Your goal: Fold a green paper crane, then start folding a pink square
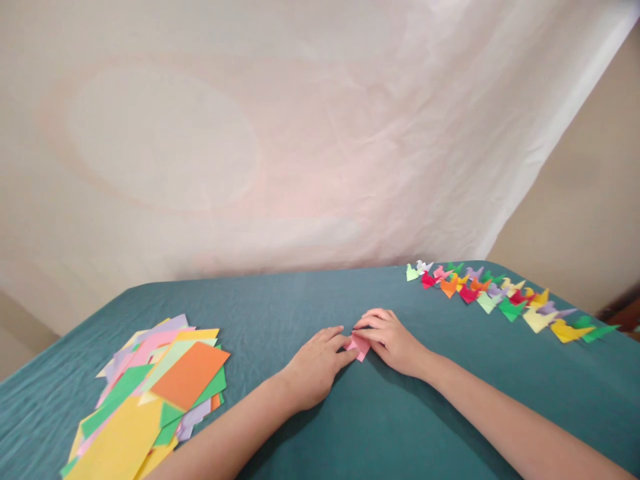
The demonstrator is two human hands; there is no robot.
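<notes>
A small folded piece of pink paper (360,348) lies on the table between my two hands. My left hand (320,363) is on its left side, thumb and fingertips pressed to the paper. From the right, my right hand (393,340) bends over the paper's upper edge, its fingers together and gripping it. The fingers hide part of the paper, so its full folded shape cannot be made out.
A loose pile of coloured paper sheets (190,375) spreads over the left of the green-clothed table (260,307). Rows of small folded paper birds (489,301) stand along the right far edge. A pale cloth (320,133) hangs behind the table.
</notes>
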